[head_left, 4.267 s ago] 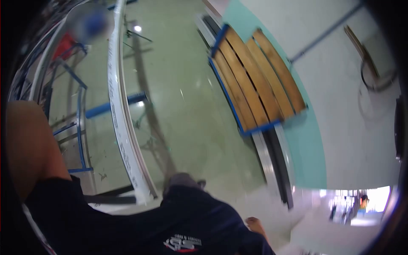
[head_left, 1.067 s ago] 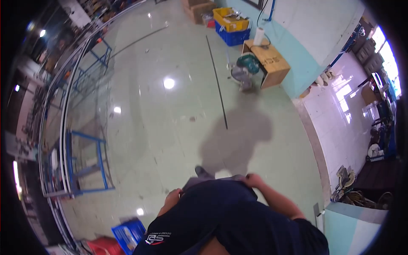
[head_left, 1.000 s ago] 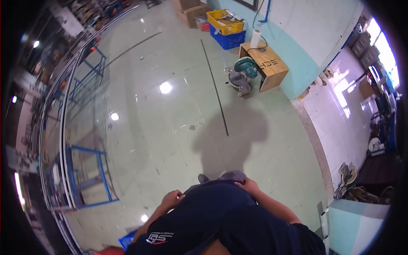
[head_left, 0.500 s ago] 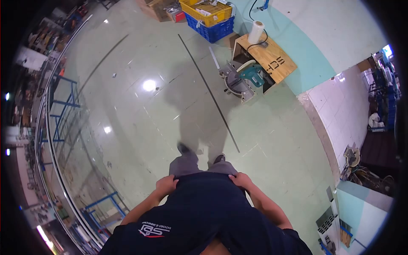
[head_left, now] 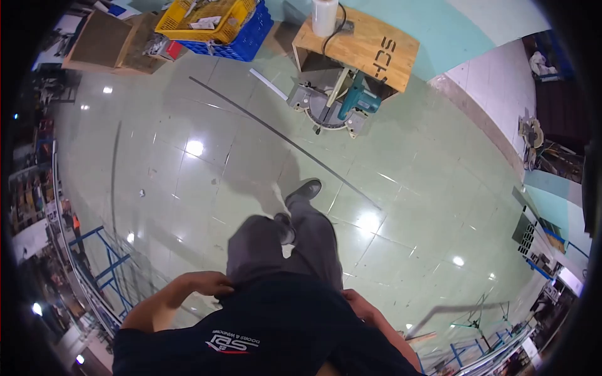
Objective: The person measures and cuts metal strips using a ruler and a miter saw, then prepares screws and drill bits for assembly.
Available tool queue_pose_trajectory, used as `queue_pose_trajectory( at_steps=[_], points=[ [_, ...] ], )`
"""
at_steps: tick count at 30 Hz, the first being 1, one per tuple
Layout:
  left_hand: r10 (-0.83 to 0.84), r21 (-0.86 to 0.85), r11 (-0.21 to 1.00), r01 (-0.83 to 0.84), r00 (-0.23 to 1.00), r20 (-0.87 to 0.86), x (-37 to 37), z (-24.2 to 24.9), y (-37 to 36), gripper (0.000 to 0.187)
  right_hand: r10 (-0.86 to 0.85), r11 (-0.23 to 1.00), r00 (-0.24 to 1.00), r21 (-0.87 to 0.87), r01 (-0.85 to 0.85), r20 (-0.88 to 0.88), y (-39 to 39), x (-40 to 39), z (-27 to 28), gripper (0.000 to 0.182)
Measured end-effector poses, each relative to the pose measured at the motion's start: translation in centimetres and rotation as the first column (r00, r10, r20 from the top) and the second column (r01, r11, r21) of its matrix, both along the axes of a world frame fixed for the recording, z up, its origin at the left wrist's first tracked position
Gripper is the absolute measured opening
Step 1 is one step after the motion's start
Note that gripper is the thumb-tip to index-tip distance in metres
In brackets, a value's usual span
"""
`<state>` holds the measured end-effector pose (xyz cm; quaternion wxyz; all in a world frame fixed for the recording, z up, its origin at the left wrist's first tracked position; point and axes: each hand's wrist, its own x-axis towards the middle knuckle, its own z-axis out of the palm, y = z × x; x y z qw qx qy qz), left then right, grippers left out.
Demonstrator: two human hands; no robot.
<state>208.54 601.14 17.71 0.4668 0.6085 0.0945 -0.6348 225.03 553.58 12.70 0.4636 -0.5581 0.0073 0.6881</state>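
Note:
My left hand (head_left: 212, 283) is at the left side of my dark navy shirt (head_left: 285, 313), fingers curled in and closed on its hem. On the other side, my right hand (head_left: 359, 304) also has its fingers closed at the shirt's hem; its fingertips are partly hidden by the cloth. My grey trousers (head_left: 310, 241) and a dark shoe (head_left: 304, 191) show below. On the floor ahead lies a long thin dark bar (head_left: 276, 133), out of reach of both hands.
A teal miter saw (head_left: 357, 100) stands on the floor against a wooden box (head_left: 357, 47) bearing a white roll (head_left: 324, 17). Stacked yellow crate (head_left: 207, 28) and blue crate (head_left: 251, 37) are at the back. Blue metal stands (head_left: 103, 263) with long rails are at left.
My body and view have turned to the right; the bar, saw and crates have shifted up and left in view. One foot has stepped forward. Both hands stay at the shirt hem.

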Motion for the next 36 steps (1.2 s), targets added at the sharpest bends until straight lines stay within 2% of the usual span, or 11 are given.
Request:
queue_pose_trajectory(
  at_steps=[4,7,8,9,12,16,21,28,33,35,36],
  points=[
    [-0.476,-0.214,0.872,0.440,0.864,-0.165,11.9,-5.9,6.4,0.044,0.538,0.817,0.801,-0.072,-0.572,-0.264,7.0,6.2,-8.7,0.045],
    [-0.184,-0.191,0.967,0.170,0.981,-0.055,21.4,-18.0,13.4,0.036,0.002,1.000,0.936,0.018,0.005,-0.352,7.9,12.2,-23.0,0.026],
    [-0.131,-0.027,0.989,0.147,0.938,0.320,23.8,-23.9,15.7,0.034,-0.173,0.973,0.984,-0.149,0.178,0.044,9.4,13.0,-28.5,0.024],
    [-0.044,0.187,0.982,-0.014,0.951,0.305,27.7,-28.6,17.6,0.030,-0.242,0.903,0.913,-0.269,0.336,0.328,10.0,13.5,-36.1,0.025],
    [-0.255,0.461,0.884,-0.081,0.742,0.620,33.6,-46.3,24.8,0.037,0.439,0.775,0.542,-0.607,0.174,0.717,12.5,16.1,-52.4,0.030],
    [-0.615,0.662,0.739,0.125,0.528,0.586,35.1,-62.9,31.4,0.049,0.428,0.713,0.585,-0.655,0.249,0.689,15.2,16.0,-66.5,0.032],
    [-0.727,0.666,0.676,0.316,0.439,0.529,36.8,-71.0,34.9,0.052,0.611,0.694,0.276,-0.670,0.263,0.742,16.2,16.5,-73.2,0.034],
    [-0.791,0.690,0.612,0.386,0.289,0.540,38.0,-79.6,36.7,0.045,0.644,0.668,0.235,-0.685,0.291,0.728,15.4,15.0,-77.3,0.022],
    [-0.375,0.383,0.871,0.308,-0.086,0.923,39.8,-79.2,32.1,0.070,0.314,0.849,0.348,-0.425,0.313,0.883,20.6,14.4,-72.5,0.017],
    [-0.684,0.515,0.711,0.478,0.302,0.664,40.4,-77.4,29.6,0.087,0.085,0.904,0.285,-0.194,0.380,0.955,24.2,13.5,-71.3,0.016],
    [-0.234,0.003,0.966,0.260,0.864,0.445,39.1,-80.6,31.5,0.079,0.048,0.916,0.268,-0.149,0.372,0.962,25.7,13.5,-70.1,0.016]
  ],
)
